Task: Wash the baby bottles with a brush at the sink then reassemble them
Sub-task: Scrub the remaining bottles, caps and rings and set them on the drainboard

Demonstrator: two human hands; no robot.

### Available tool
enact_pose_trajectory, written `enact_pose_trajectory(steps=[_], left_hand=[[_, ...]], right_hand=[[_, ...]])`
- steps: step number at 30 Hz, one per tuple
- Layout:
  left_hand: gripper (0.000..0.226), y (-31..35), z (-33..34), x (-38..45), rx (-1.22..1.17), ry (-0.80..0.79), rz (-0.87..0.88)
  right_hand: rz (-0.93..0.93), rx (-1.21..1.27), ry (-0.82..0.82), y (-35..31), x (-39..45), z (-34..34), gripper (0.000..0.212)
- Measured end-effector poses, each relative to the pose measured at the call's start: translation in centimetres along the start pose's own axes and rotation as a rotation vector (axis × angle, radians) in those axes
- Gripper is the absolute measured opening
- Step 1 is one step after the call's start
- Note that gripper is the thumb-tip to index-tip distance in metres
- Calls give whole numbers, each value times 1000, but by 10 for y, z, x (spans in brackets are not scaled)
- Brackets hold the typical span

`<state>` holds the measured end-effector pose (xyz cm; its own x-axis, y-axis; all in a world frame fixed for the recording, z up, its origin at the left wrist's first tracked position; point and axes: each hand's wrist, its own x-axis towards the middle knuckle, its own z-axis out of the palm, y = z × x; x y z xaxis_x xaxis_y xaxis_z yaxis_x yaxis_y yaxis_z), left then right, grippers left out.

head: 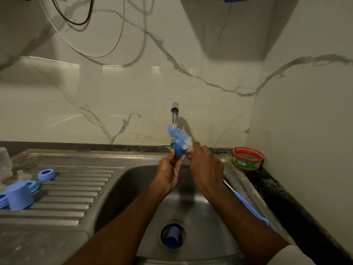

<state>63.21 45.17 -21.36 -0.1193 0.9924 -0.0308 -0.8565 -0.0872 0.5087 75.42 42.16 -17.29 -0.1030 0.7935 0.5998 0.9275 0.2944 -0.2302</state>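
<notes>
While water runs from the steel tap, my left hand grips a small blue plastic cap right under it, and my right hand clutches the blue-and-white bristle brush against it.

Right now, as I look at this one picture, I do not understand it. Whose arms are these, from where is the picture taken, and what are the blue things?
There is no machine here: the two arms belong to a person, and the camera sits on that person's head, looking forward and down at a steel sink.

The left hand holds a small blue bottle part. The right hand holds a blue and white brush against it, under the tap, where water seems to run.

On the ribbed draining board at the left lie a blue cap and a blue ring. A clear bottle stands at the far left edge. Another blue cap lies in the drain. A thin blue brush rests on the sink's right rim, and a red and green tub stands on the counter.
</notes>
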Motion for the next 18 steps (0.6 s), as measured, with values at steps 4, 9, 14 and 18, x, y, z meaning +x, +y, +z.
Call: enact_pose_trajectory(steps=[4, 9, 14, 18], left_hand=[[31, 1, -2, 2, -79, 48, 64], [34, 6, -3, 0, -91, 37, 33], [38, 5, -3, -4, 21, 36, 11], [36, 10, -8, -2, -13, 75, 18]], right_hand=[[-43, 28, -41, 2, -5, 2, 35], [-171, -2, -60, -1, -8, 4, 37], [-106, 46, -16, 3, 0, -4, 35], [-181, 53, -56, 2, -7, 2, 30]])
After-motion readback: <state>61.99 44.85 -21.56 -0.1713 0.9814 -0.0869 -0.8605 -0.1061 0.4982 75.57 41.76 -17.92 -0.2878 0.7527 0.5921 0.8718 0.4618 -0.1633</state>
